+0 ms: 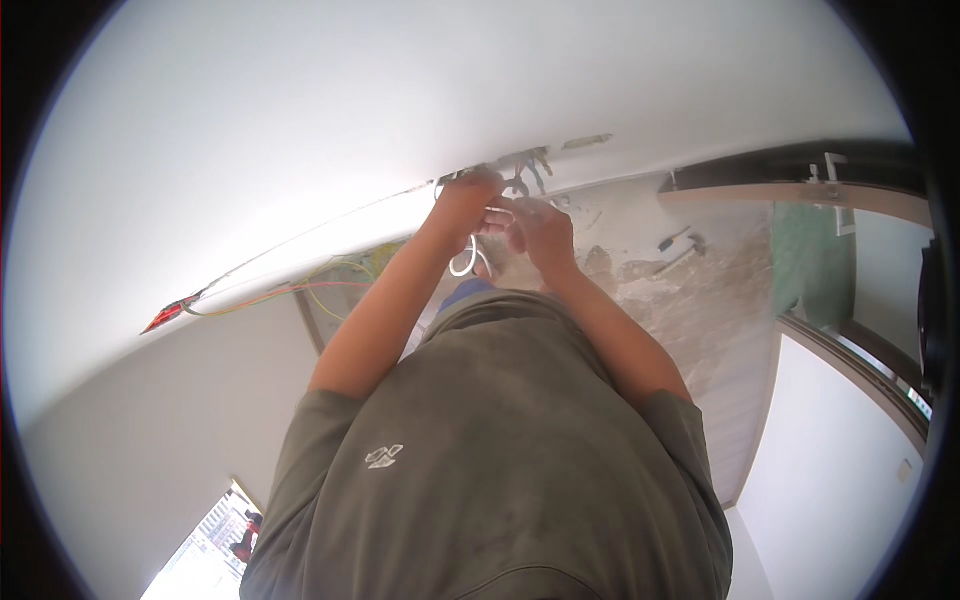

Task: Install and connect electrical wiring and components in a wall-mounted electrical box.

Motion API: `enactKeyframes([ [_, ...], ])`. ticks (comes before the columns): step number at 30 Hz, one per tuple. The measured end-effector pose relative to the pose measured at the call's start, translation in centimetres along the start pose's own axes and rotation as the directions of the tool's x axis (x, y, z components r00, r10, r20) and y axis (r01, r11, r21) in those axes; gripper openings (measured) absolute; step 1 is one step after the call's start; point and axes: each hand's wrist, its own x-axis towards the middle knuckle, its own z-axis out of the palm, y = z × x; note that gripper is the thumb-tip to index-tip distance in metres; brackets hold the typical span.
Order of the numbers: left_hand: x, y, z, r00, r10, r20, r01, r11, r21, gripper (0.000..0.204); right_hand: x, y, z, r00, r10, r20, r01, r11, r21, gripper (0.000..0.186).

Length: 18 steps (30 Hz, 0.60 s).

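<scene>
1. Where the cable (pixel 474 252) loops, white, its axis curved, it rises from just below toward the left hand (pixel 470 204).
2. Left hand: nearer the loop, close to the wall (pixel 330 90); grip hidden, state cannot be told.
3. Right hand (pixel 543 233): beside the left, curled; any pinch on cable unclear.
4. Wires (pixel 544 161): above the right hand, near the wall's lower edge.

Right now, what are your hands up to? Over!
Left hand and right hand together near wall, grip unclear; white cable looped beside them; coloured wires sticking out nearby.
</scene>
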Motion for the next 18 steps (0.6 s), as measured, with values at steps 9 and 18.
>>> enactKeyframes([
  [9,1.2,-4.2,-2.7,0.954,0.293,0.059,-0.284,0.828,0.483,0.029,1.0,-0.8,-1.4,0.916,0.209,0.342,-0.307,0.914,0.264,0.030],
  [18,1.4,-5.2,-3.1,0.871,0.491,-0.005,-0.389,0.697,0.602,0.028,0.5,-3.1,-0.2,0.990,0.071,0.122,-0.067,0.997,-0.037,0.025],
])
